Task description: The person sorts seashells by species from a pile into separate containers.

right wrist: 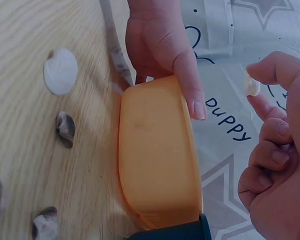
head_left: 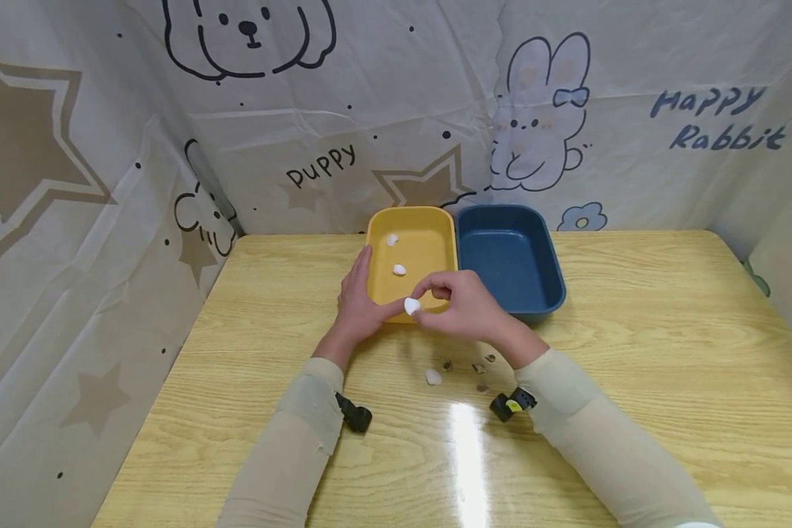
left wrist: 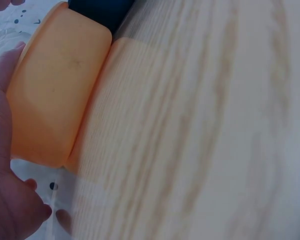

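Note:
A white seashell (head_left: 412,306) is pinched between the thumb and index finger of my right hand (head_left: 468,309), above the near edge of a yellow tray (head_left: 429,242). In the right wrist view, the other fingers of that hand are curled into the palm. My left hand (head_left: 358,306) rests against the tray's near left corner, its fingers along the left side and its thumb stretched along the near rim. Inside the tray lie two pale shells, one farther back (head_left: 392,240) and one near the middle (head_left: 399,270).
A dark blue tray (head_left: 511,271) stands against the yellow one's right side. On the table (head_left: 647,352) in front lie a white shell (head_left: 433,377) and several small dark shells (head_left: 478,368). A printed cloth (head_left: 383,88) hangs behind.

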{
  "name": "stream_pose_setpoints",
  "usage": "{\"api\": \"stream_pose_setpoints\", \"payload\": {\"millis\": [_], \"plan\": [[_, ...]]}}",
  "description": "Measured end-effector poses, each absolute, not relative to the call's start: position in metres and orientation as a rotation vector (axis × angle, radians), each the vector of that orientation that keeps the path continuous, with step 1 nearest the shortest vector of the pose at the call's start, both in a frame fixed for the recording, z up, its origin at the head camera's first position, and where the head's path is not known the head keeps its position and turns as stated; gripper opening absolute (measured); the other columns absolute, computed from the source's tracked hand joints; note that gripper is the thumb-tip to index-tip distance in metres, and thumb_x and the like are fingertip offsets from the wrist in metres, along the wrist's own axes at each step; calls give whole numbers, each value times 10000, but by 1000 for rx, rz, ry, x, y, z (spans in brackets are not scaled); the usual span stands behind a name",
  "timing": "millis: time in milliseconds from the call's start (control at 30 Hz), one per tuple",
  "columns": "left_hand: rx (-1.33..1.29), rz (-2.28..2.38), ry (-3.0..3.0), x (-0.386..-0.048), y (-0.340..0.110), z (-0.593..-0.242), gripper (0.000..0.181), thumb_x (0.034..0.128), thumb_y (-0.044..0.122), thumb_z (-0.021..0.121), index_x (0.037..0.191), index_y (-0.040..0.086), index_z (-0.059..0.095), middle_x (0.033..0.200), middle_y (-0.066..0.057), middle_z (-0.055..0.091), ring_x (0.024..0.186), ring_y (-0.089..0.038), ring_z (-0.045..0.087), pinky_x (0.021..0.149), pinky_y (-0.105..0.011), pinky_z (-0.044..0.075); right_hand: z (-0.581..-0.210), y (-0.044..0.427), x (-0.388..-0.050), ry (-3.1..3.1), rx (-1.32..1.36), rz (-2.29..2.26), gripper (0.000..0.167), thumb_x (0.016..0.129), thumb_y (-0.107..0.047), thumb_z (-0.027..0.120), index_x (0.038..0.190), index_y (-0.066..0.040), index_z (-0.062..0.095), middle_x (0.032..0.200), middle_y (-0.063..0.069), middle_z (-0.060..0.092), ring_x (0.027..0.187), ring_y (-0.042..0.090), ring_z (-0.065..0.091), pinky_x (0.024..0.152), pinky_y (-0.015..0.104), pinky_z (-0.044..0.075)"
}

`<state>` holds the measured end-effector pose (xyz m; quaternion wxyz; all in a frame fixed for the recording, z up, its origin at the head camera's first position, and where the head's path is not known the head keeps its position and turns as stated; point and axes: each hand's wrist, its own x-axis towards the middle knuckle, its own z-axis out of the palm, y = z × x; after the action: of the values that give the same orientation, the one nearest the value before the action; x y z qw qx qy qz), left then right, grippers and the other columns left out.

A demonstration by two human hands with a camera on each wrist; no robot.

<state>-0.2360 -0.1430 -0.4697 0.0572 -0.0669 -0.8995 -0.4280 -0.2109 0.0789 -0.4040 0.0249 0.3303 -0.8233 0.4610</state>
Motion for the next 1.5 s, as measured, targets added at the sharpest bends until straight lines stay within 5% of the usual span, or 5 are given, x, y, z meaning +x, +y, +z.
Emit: {"api": "stream_pose_setpoints", "payload": {"millis": [1500], "plan": [[-173,-1353,-2726,-233,-141,-468,1184,747,526,839,1617,300,68,1653,78,109,1480,-269,101,1123,-598,112,-421,78,-277,-2398,436,1363,248,848,-269,795,998,-82,731,676,60,403,644,224,404,581,319,301]]}}
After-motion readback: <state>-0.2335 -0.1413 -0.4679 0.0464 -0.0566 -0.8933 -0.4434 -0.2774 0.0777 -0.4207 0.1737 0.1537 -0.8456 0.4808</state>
